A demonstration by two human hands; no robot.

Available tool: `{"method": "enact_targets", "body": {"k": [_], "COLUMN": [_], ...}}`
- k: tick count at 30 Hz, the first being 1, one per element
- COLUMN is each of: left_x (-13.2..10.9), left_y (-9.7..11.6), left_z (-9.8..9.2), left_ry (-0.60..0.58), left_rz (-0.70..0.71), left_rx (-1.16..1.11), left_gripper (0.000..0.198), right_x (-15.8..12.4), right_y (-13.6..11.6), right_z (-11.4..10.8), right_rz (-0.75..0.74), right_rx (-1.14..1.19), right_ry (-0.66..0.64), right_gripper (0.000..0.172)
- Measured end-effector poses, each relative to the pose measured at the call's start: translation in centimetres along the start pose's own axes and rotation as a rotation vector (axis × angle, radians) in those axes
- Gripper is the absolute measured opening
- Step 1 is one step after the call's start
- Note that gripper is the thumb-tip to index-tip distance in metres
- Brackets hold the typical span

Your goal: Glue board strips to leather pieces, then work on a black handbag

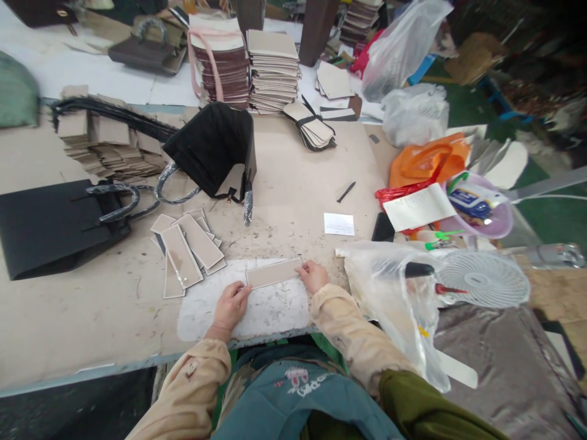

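Between my two hands lies a flat beige rectangular panel (274, 273) with a thin dark edge, over a white sheet (270, 311) at the table's front edge. My left hand (230, 305) pinches its left end, fingers pressed together. At the opposite end, my right hand (312, 276) grips the right corner between thumb and fingers. Just left of the sheet, several similar beige panels (181, 253) lie in a loose, overlapping pile. A black handbag (211, 150) with wrapped handles stands behind that pile, and another black bag (59, 226) lies farther left.
Tall stacks of pieces (274, 70) stand at the back. A dark pen-like tool (345, 192) and a white card (339, 224) lie right of centre. Along the right are a plastic bag (389, 287), a round fan (481, 278) and a purple basin (502, 225).
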State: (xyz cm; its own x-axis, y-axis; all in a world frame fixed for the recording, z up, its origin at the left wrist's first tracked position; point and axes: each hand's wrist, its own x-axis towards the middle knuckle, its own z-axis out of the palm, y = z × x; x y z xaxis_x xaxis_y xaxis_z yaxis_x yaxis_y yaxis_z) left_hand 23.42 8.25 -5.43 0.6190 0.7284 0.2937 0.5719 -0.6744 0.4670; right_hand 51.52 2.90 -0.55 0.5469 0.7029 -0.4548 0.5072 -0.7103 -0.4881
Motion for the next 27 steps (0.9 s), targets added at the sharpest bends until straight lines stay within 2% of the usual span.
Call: {"method": "enact_targets", "body": {"k": [19,27], "left_x": [0.04,0.13], "left_y": [0.08,0.12], "left_z": [0.00,-0.14], "left_ry": [-0.007,-0.020], "left_rz": [0.016,0.014], "left_rx": [0.003,0.020], "left_gripper": [0.020,0.019], "right_x": [0.58,0.61], "right_y": [0.11,-0.37], "right_z": [0.26,-0.05], "right_rz": [0.004,-0.009], "right_rx": [-0.022,-0.149], "right_ry": [-0.041,-0.040], "right_gripper": [0.016,0.020]}}
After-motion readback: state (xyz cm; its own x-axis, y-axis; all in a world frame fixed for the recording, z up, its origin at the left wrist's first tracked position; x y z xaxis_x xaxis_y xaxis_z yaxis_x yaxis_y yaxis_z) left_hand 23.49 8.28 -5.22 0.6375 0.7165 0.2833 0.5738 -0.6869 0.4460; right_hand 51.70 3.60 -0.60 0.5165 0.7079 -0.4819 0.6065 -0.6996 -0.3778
